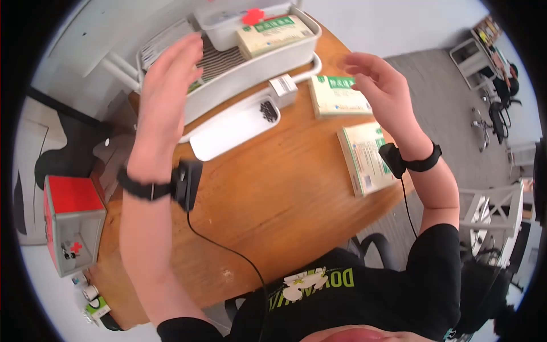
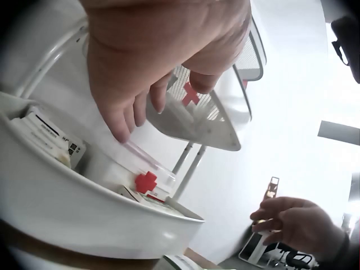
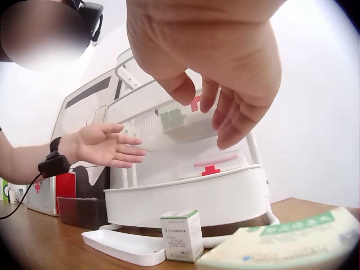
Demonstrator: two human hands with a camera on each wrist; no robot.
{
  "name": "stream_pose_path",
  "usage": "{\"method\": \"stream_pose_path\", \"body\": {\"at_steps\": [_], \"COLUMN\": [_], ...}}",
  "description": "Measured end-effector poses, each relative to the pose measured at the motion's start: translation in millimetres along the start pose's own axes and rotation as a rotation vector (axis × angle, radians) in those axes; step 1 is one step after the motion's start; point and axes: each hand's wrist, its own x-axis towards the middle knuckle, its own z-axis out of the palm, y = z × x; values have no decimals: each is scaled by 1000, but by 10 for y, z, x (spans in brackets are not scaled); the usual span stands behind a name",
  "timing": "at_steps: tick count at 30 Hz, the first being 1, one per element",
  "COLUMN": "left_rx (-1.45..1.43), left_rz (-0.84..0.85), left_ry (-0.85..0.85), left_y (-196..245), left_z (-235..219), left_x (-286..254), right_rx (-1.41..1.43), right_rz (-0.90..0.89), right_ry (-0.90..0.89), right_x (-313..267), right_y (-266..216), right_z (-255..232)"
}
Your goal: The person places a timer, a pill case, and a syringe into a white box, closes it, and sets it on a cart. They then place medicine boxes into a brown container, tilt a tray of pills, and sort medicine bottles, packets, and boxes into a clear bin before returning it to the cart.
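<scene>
My left hand (image 1: 162,100) is raised with straight fingers at the left end of a white shelf basket (image 1: 250,73), holding nothing. My right hand (image 1: 383,91) hangs in the air above a cream-and-green medicine box (image 1: 336,101), its fingers loosely bent around nothing. A second such box (image 1: 367,162) lies nearer the body. In the basket are another cream-and-green box (image 1: 279,37) and a clear plastic case with a red cross (image 2: 146,182). On the table before it sit a small white carton (image 3: 183,236) and a shallow white tray (image 1: 222,134) with dark pellets (image 1: 268,112) at one end.
A white case with a red top (image 1: 74,194) stands at the table's left edge. The shelf's upper mesh basket (image 2: 228,132) hangs above the lower one. Black cables run from both wrist cameras. A chair (image 1: 376,248) is close to the front edge.
</scene>
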Motion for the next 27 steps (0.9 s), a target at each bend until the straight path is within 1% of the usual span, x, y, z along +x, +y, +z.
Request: {"method": "stream_pose_path", "body": {"at_steps": [1,3,5,7,9,10,12,14,17,19,22,23,26,27], "left_rx": [-58,-188,-168,-159,-320,-402,-489,-575,-626,-707,-821,-828,-809,-775], "left_rz": [-26,-113,-217,-328,-418,-465,-484,-479,-469,-447,-409,-406,-400,-395], "left_ry": [-51,-260,-404,-421,-360,-321,-255,-200,-138,-126,-99,-96,-80,-77], "left_y": [26,-110,-264,-482,-692,-785,-929,-1041,-1170,-1265,-1384,-1403,-1360,-1348], "left_z": [-40,-194,-302,-409,-530,-593,-712,-832,-985,-1051,-1135,-1144,-1097,-1090], "left_x": [-217,-702,-1135,-1481,-1735,-1846,-1983,-2090,-2162,-2184,-2160,-2142,-2144,-2152], "right_rx": [27,58,23,22,59,132,276,360,361,383,546,484,544,588], "right_rz": [28,68,131,199,279,282,283,277,295,320,317,329,262,289], "right_ry": [33,95,197,275,330,315,279,145,-146,-342,-628,-708,-695,-715], "right_x": [-198,-545,-943,-1297,-1626,-1737,-1887,-1893,-1759,-1613,-1412,-1312,-1243,-1231], "right_y": [64,273,458,546,534,489,357,161,6,-126,-257,-355,-212,-186], "right_z": [-86,-275,-414,-468,-447,-395,-236,-25,377,663,1089,1189,1584,1633]}}
